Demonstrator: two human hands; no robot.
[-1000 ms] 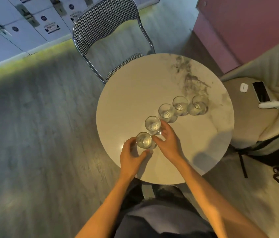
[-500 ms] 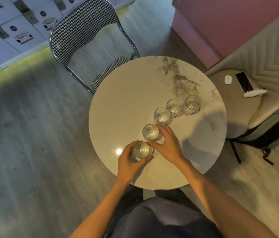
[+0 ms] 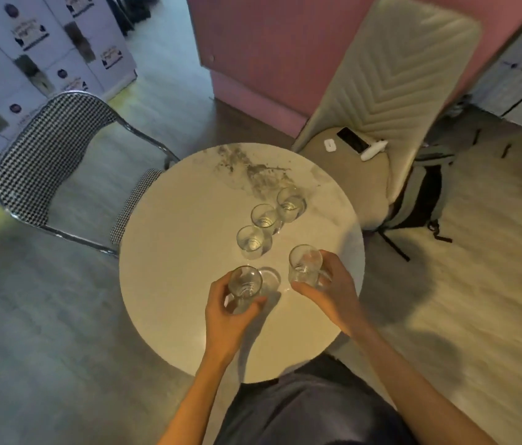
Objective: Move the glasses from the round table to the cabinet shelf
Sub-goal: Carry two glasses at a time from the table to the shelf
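A round marble-look table (image 3: 173, 252) stands below me. Three clear glasses stay on it in a diagonal row: one (image 3: 251, 241), a second (image 3: 265, 217) and a third (image 3: 289, 203) towards the far right. My left hand (image 3: 227, 316) is shut on a fourth clear glass (image 3: 244, 285), lifted just above the tabletop. My right hand (image 3: 330, 290) is shut on a fifth glass (image 3: 304, 264), also raised off the table. No cabinet shelf shows clearly.
A houndstooth chair (image 3: 48, 155) stands at the table's left. A cream padded chair (image 3: 391, 75) at the right carries a phone (image 3: 352, 144), a small white case (image 3: 330, 145) and a white stick-shaped item (image 3: 373, 150). A backpack (image 3: 420, 194) leans beside it. White lockers (image 3: 28, 43) and a pink wall (image 3: 269, 43) lie beyond.
Both hands have closed on the two nearest glasses and lifted them off the table, moving apart. The view has swung to the right, showing more of the cream chair.
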